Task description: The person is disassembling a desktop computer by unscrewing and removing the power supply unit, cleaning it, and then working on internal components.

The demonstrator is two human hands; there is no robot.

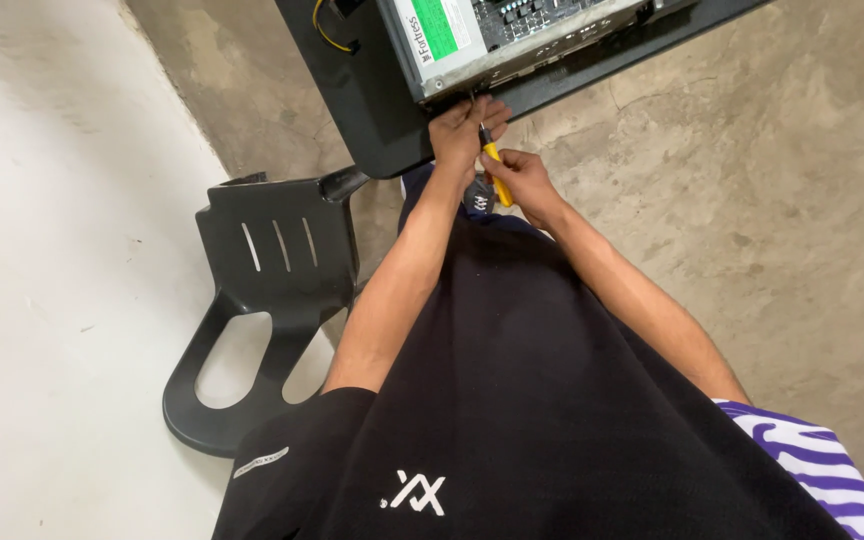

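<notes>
we note an open computer case [512,40] lying on a dark bench [372,110], its metal corner at the bench edge nearest us. the left hand [460,128] rests against that lower corner, fingers curled at the metal; we cannot tell whether they pinch anything small. the right hand [522,180] is closed around a yellow-handled screwdriver [493,165], shaft angled up toward the corner, its tip hidden between left hand and case. so the tool sits just below the case edge, between both hands.

a black plastic chair [272,300] stands to the left, close to the bench; rough concrete floor [752,230] lies below.

risks as we judge them: the tip is out of view, so it could ride off a screw head and skid onto the left fingers, which sit right beside it. a loosened screw could drop to the floor, hard to spot on mottled concrete. the case overhang near the bench edge could shift if pushed sideways.
</notes>
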